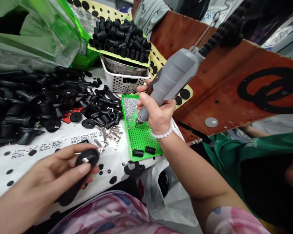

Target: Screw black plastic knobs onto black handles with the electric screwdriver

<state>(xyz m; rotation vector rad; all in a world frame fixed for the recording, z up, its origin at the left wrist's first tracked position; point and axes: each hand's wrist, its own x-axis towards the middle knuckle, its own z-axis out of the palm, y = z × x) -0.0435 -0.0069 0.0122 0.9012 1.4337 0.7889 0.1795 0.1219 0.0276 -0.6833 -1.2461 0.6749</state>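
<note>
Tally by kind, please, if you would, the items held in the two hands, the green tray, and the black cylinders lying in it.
Gray power tool: 1
Black held part: 1
Green tray: 1
Black cylinders: 2
Total: 5

The screwdriver is grey, held part black, tray green, sleeve pink-patterned.
</note>
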